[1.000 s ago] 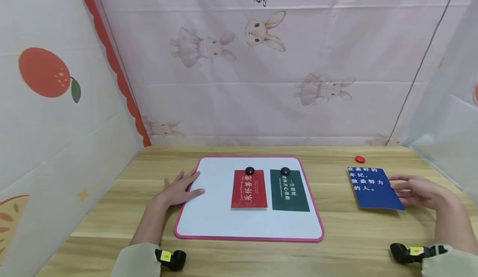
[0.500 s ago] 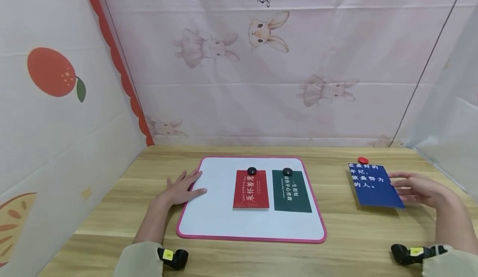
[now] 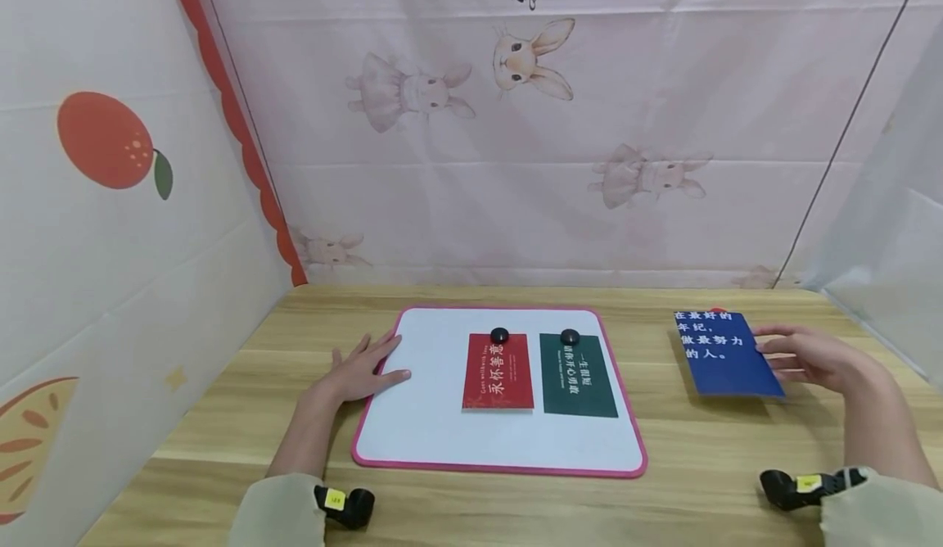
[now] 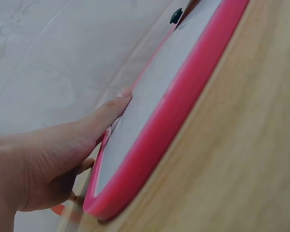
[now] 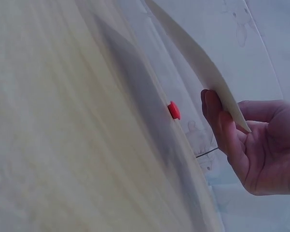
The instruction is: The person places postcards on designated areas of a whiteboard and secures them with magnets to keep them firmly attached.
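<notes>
My right hand (image 3: 814,357) holds a blue card (image 3: 729,359) with white lettering by its right edge. The right wrist view shows the card (image 5: 202,60) lifted off the table, slightly bowed, its shadow below it. My left hand (image 3: 363,371) rests with spread fingers on the left edge of a pink-rimmed whiteboard (image 3: 420,432); in the left wrist view the thumb (image 4: 118,102) lies along its surface. On the board lie a red card (image 3: 498,375) and a green card (image 3: 578,379), each with a black round magnet on its top edge, one magnet (image 3: 499,336) and the other magnet (image 3: 570,337).
A red magnet (image 5: 173,110) sits on the table behind the blue card, mostly hidden by it in the head view. The wooden table (image 3: 700,473) meets a rabbit-printed cloth (image 3: 457,219) at the back and a fruit-printed cloth (image 3: 184,301) at the left.
My right hand has raised the blue card and moved it slightly left and away, so it now covers most of the red magnet. The left hand stays on the board.
</notes>
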A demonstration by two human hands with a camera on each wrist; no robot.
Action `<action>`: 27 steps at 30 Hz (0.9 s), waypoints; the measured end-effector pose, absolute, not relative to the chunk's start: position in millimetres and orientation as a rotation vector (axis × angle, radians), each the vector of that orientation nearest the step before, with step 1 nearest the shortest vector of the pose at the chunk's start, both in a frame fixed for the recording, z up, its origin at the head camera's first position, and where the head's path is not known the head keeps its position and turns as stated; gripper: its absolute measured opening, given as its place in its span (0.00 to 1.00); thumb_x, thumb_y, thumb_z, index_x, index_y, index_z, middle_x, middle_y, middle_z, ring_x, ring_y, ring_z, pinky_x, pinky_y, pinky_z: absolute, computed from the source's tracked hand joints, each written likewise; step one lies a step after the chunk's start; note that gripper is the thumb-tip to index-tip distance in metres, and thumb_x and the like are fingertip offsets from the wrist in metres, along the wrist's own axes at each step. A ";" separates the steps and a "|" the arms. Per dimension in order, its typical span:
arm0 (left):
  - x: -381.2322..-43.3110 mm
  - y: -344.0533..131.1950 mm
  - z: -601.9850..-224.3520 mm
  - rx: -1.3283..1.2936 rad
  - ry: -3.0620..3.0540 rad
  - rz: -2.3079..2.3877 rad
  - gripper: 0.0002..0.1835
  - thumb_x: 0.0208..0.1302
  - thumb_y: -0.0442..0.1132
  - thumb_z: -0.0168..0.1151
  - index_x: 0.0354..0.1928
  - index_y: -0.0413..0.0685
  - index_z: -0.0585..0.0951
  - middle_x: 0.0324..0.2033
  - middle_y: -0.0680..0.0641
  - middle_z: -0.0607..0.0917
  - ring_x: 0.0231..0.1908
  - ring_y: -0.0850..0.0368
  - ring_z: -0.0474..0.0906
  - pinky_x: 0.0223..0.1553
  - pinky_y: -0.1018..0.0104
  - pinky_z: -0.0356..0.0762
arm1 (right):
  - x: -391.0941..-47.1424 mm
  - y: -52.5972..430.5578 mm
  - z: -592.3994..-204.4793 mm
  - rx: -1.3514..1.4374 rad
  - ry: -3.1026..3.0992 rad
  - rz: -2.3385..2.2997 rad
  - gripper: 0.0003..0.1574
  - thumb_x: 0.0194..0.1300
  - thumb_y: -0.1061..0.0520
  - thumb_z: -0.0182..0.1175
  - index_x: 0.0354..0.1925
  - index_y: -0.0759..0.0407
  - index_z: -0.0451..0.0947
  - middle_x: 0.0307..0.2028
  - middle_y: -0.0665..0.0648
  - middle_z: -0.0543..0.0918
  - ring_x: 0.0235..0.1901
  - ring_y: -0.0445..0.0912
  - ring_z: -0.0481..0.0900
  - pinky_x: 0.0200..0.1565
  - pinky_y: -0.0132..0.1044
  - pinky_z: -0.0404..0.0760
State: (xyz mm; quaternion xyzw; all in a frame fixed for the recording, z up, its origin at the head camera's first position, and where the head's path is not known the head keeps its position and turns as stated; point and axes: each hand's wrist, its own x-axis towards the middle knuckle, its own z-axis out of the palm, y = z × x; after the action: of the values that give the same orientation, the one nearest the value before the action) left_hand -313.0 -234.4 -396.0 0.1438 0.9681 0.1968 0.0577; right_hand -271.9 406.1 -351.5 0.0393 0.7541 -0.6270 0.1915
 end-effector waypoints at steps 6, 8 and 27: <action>-313.1 -233.7 -395.7 0.427 2.940 0.599 0.46 0.56 0.68 0.52 0.70 0.51 0.55 0.69 0.41 0.52 0.67 0.37 0.37 0.55 0.31 0.23 | -276.7 397.8 -345.1 0.103 2.159 -1.728 0.13 0.66 0.65 0.48 0.46 0.50 0.68 0.35 0.51 0.78 0.35 0.45 0.81 0.40 0.40 0.80; -313.1 -233.6 -395.6 0.425 2.941 0.598 0.46 0.55 0.68 0.52 0.71 0.51 0.54 0.69 0.41 0.52 0.67 0.37 0.37 0.55 0.31 0.23 | -277.8 395.2 -343.0 0.098 2.174 -1.712 0.14 0.67 0.65 0.47 0.50 0.57 0.66 0.35 0.50 0.78 0.35 0.45 0.81 0.40 0.41 0.80; -312.1 -233.2 -395.7 0.399 2.943 0.598 0.49 0.55 0.68 0.52 0.71 0.50 0.50 0.68 0.36 0.51 0.67 0.39 0.37 0.57 0.33 0.24 | -287.5 356.1 -332.3 0.073 2.299 -1.581 0.35 0.67 0.62 0.47 0.64 0.77 0.44 0.38 0.52 0.76 0.37 0.45 0.79 0.42 0.42 0.79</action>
State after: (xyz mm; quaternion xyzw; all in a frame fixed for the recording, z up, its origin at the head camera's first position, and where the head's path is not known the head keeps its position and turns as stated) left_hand -312.1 -233.2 -395.7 0.1316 0.9699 0.1969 0.0562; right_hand -287.5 356.1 -332.3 0.0258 0.8111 -0.5578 0.1743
